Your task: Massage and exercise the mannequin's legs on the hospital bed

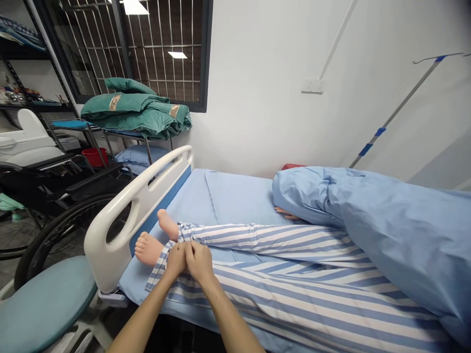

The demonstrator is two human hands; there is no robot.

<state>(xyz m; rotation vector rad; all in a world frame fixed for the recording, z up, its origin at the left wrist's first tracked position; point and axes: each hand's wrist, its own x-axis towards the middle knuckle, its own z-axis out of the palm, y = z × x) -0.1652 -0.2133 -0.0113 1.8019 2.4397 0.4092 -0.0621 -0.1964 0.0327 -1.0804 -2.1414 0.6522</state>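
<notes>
Left hand (pixel 176 258) and right hand (pixel 199 261) sit side by side, fingers curled closed, apparently gripping the striped trousers (pixel 287 290), which stretch towards three o'clock on the bed (pixel 239 193); bare feet (pixel 148 249) lie near ten o'clock; an even grip should keep them untwisted.

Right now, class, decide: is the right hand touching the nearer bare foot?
Apart: the head view shows the left hand and striped cuff between right hand and nearer foot.

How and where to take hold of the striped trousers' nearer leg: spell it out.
Probably best by the cuff of the striped trousers, coming from the near side of the bed: the hem spreads loosely towards that side, beside the nearer foot, leaving slack cloth.
</notes>
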